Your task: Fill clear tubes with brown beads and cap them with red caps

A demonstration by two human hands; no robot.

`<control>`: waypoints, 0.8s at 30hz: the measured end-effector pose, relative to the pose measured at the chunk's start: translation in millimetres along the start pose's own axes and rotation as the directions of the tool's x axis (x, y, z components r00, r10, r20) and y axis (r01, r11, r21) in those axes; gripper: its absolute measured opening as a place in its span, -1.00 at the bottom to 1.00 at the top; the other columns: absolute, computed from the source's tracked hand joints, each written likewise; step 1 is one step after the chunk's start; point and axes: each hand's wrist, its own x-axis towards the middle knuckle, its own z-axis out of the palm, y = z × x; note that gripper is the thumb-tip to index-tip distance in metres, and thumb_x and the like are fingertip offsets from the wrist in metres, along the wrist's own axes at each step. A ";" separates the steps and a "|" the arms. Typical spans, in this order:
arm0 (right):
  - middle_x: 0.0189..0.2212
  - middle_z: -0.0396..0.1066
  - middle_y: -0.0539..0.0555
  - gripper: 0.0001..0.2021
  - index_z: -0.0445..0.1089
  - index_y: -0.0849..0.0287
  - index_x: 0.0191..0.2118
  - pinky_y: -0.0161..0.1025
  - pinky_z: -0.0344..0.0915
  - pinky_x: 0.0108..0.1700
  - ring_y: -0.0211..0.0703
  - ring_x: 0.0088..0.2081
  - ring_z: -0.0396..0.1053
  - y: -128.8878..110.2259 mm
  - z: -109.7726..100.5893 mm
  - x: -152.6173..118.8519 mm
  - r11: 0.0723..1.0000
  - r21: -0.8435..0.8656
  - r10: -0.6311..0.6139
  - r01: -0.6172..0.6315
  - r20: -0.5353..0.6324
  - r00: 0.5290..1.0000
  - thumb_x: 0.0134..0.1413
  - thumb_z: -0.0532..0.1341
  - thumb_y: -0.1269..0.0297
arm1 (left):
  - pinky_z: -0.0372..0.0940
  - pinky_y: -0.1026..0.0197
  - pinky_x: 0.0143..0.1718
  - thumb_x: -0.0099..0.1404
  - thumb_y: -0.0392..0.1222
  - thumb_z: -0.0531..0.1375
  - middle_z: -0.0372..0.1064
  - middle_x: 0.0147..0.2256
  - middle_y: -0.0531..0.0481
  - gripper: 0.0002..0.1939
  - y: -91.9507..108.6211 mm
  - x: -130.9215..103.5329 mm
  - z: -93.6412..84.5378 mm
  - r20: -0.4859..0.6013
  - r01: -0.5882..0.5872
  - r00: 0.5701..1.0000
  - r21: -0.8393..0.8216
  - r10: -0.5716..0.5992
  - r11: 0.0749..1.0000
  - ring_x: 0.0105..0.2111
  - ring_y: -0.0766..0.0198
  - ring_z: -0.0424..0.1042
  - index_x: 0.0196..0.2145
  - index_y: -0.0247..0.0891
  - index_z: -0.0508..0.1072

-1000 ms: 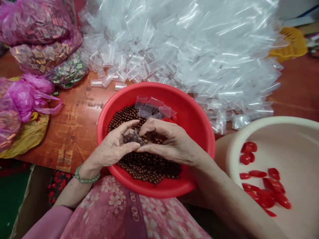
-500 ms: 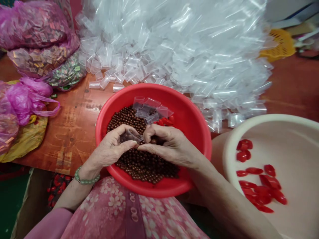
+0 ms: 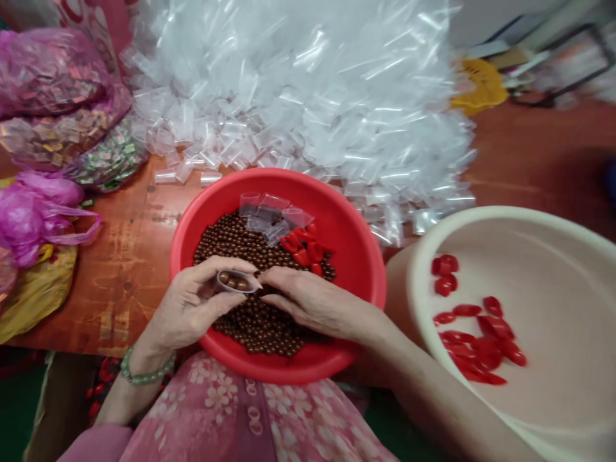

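My left hand (image 3: 195, 305) is closed round a clear plastic tube (image 3: 246, 280), its open mouth facing up towards me. Several brown beads (image 3: 231, 280) show inside it. Beside the tube's right edge is my right hand (image 3: 312, 298), fingers curled and fingertips drawn together; whatever they may hold is hidden. Both hands are over a red basin (image 3: 359, 247), above a heap of loose brown beads (image 3: 269, 330). Several clear tubes (image 3: 272, 218) and small red caps (image 3: 305, 247) lie in the basin behind my hands.
A big pile of clear tubes (image 3: 298, 109) covers the table behind the basin. At right stands a cream tub (image 3: 553, 224) holding red pieces (image 3: 486, 350). Pink bags (image 3: 58, 77) of small pieces sit at left. A yellow basket (image 3: 481, 86) lies at back right.
My left hand has turned the tube, so its mouth and the beads inside now show. My right hand stays close to it. The whole view has shifted, and the red caps are more exposed.
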 end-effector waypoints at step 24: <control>-0.20 0.46 0.26 -0.75 0.39 0.29 -0.08 -0.23 0.17 -0.46 0.02 -0.23 0.49 30.3 -15.2 36.7 0.607 -0.685 0.361 -0.403 -0.214 0.908 0.24 0.02 0.45 | 0.34 0.31 -0.13 0.19 -0.34 0.29 0.56 -0.28 -0.01 -0.80 -19.3 18.3 3.4 0.005 0.170 0.985 -0.228 -0.173 0.959 -0.25 0.36 0.52 -0.19 -0.29 0.49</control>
